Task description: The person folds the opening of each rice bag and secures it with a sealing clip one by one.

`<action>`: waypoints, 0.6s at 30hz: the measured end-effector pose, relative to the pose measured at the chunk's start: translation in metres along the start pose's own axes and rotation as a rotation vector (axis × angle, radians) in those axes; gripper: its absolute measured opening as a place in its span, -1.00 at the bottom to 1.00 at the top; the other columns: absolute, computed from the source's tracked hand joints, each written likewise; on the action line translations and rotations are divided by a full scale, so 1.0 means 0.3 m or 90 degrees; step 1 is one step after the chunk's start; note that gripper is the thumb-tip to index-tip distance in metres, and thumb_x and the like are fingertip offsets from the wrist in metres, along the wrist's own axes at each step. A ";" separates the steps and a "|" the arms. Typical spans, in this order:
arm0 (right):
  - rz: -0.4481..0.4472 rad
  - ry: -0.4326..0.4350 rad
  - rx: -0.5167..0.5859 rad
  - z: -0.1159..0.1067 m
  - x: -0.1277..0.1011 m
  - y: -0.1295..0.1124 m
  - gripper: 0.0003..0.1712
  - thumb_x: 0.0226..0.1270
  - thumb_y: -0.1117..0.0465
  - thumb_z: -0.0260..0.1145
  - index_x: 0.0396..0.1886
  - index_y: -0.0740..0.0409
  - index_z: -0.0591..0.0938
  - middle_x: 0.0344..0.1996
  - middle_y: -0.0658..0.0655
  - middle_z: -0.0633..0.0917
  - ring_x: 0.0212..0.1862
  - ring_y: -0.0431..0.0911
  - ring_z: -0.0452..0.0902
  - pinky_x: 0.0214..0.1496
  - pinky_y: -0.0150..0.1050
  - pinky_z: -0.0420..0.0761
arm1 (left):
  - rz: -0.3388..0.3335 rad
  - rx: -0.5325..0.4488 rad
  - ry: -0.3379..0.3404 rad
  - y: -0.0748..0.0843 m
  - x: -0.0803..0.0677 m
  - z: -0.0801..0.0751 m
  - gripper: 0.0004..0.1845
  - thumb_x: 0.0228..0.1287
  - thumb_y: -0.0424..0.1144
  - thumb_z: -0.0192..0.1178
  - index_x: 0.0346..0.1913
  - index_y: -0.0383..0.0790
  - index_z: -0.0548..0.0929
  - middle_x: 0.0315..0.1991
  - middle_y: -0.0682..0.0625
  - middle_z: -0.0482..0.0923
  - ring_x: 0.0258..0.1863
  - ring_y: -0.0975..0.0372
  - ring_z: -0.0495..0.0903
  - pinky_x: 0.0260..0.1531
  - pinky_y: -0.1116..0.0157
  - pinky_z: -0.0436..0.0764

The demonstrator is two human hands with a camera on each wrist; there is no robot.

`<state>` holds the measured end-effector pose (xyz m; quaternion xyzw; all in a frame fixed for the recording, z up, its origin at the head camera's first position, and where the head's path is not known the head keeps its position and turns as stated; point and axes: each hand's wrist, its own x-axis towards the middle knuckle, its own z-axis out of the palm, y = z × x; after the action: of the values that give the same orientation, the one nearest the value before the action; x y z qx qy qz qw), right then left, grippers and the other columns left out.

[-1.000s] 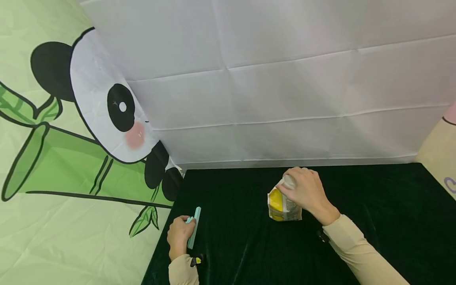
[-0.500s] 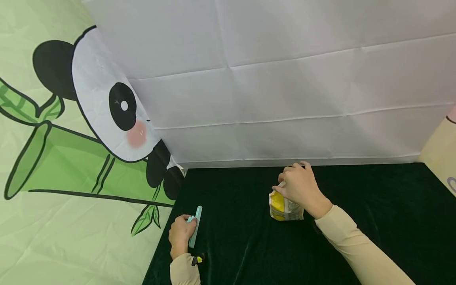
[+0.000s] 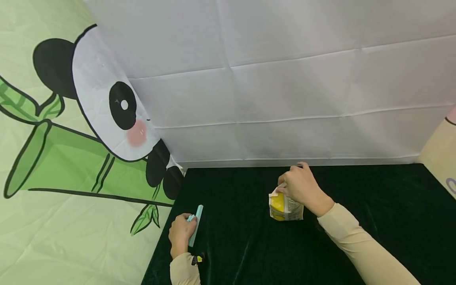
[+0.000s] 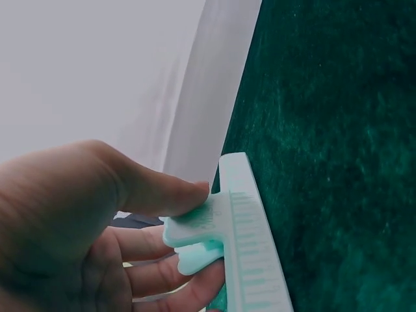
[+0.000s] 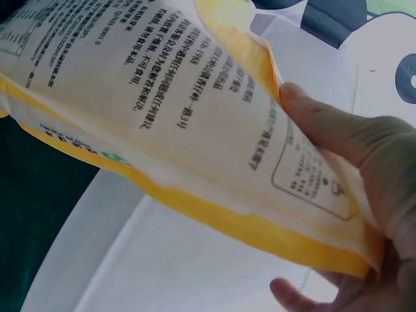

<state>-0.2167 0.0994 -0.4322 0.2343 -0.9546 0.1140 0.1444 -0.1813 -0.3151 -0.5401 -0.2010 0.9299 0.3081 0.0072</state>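
My left hand (image 3: 182, 232) pinches a mint-green bag clip (image 4: 250, 244) by its two short handles, thumb on one and fingers under the other. The clip's long bar has ruler-like marks and points away from me, near the left edge of the dark green cloth. My right hand (image 3: 303, 189) grips the upper edge of a yellow and white printed bag (image 3: 285, 208), which stands on the cloth. In the right wrist view, the thumb lies against the bag's printed face (image 5: 214, 123). Part of the bag's top is hidden behind the hand.
A dark green velvet cloth (image 3: 235, 202) covers the table. Behind it hangs a creased white sheet (image 3: 285, 95). A green panda backdrop (image 3: 89, 130) borders the left side, and a cream panel (image 3: 439, 154) stands at the right.
My right hand has shifted its hold on the bag's top; the whitish bit of it seen a second ago is mostly covered. My left hand and the clip have barely moved.
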 end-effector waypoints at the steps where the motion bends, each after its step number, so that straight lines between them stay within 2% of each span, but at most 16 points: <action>1: -0.005 -0.004 0.011 0.001 0.000 0.004 -0.80 0.21 0.03 0.66 -0.27 0.02 0.90 -0.28 0.01 0.89 -0.08 0.11 0.72 0.43 0.47 0.38 | 0.003 0.001 0.000 0.004 0.000 0.000 -0.54 0.49 -0.08 0.20 0.21 -0.37 0.68 0.02 -0.38 0.70 -0.23 -0.08 0.65 -0.24 -0.08 0.62; 9: -0.038 -0.066 0.083 -0.005 0.010 0.030 -0.90 0.31 0.07 0.59 -0.24 -0.06 0.89 -0.16 -0.01 0.89 0.07 0.11 0.72 0.46 0.42 0.37 | 0.043 -0.009 -0.012 0.040 -0.003 0.005 -0.57 0.51 -0.09 0.22 0.22 -0.34 0.68 0.05 -0.35 0.71 -0.25 -0.02 0.64 -0.24 -0.02 0.63; 18: -0.042 -0.085 -0.013 -0.039 0.029 -0.015 -0.87 0.26 0.08 0.63 -0.22 -0.05 0.90 -0.19 -0.02 0.88 0.08 0.15 0.66 0.51 0.60 0.13 | 0.051 0.003 -0.019 0.051 -0.005 0.022 -0.58 0.51 -0.10 0.23 0.23 -0.31 0.68 0.09 -0.34 0.70 -0.20 -0.04 0.64 -0.16 -0.08 0.62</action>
<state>-0.2193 0.0953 -0.4176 0.2710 -0.9550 0.0838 0.0866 -0.1863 -0.2996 -0.5366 -0.1588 0.9377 0.3088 0.0095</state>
